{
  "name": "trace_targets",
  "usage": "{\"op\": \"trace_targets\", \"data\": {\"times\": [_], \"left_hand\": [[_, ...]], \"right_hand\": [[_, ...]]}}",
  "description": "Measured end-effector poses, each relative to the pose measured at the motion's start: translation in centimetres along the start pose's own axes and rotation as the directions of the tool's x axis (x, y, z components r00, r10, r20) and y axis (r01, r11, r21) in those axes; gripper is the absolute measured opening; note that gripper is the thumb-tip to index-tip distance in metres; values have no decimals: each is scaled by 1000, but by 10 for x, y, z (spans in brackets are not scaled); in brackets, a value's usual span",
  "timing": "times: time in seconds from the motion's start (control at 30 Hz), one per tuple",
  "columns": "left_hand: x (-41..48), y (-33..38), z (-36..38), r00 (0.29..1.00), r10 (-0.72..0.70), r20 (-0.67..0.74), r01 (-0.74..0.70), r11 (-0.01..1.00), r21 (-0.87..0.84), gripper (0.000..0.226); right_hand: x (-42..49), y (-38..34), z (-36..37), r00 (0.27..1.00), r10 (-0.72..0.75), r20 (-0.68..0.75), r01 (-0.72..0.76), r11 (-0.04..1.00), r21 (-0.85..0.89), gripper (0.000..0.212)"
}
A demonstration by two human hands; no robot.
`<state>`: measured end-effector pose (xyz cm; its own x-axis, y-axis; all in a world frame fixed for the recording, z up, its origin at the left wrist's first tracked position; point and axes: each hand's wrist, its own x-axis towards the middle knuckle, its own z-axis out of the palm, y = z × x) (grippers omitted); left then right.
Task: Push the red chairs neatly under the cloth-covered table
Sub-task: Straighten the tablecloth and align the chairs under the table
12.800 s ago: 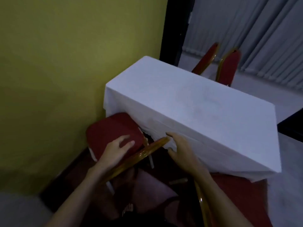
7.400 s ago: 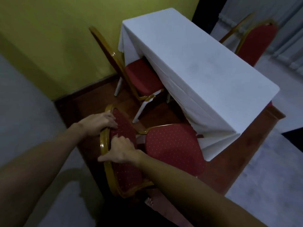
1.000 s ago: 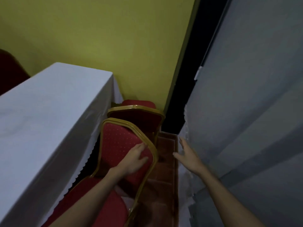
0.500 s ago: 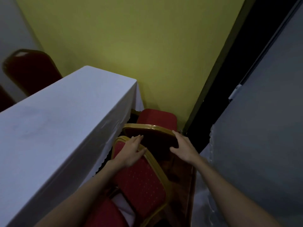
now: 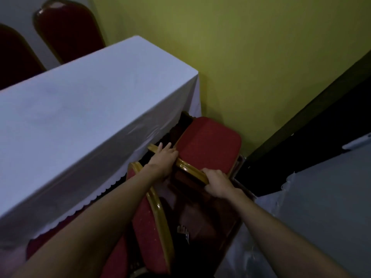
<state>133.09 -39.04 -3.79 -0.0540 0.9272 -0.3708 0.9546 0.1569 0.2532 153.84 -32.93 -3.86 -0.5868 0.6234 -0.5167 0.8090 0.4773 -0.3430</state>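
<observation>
Since half a second ago the left hand (image 5: 163, 160) is being shifted off the nearer chair's backrest (image 5: 154, 223) onto the gold top rail (image 5: 187, 167) of the far chair, where the right hand (image 5: 217, 182) is already being kept. The left fingers are being laid together over the rail near its upper-left end; the right fingers are being curled tightly around the rail toward its lower-right end. The far chair's red seat (image 5: 208, 146) is being shown right of centre, pointing toward the yellow wall (image 5: 251, 57), beside the corner of the cloth-covered table (image 5: 86, 109) and not yet beneath it. The nearer chair is being seen at lower centre, its seat partly hidden under the scalloped cloth hem (image 5: 94, 197). For a neat result, the far chair is best being turned so its seat is facing the table, then being slid in evenly with both hands, the hanging cloth being kept from snagging on the frame. Two more dark red chair backs (image 5: 68, 31) are being glimpsed in the upper left
</observation>
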Motion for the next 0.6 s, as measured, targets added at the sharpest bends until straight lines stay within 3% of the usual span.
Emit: {"op": "trace_targets", "data": {"times": [0.17,0.27,0.6], "left_hand": [[12,4,-5,997,-68,-39,72,992,99,28],[8,10,-3,991,-103,-85,114,984,139,27],[-38,79,19,1000,15,-11,-13,990,142,18]], "right_hand": [[13,6,-7,995,-63,72,66,997,-34,61],[12,10,-7,992,-96,87,100,994,-41,64],[-32,65,-22,943,-131,307,176,976,-125,72]]}}
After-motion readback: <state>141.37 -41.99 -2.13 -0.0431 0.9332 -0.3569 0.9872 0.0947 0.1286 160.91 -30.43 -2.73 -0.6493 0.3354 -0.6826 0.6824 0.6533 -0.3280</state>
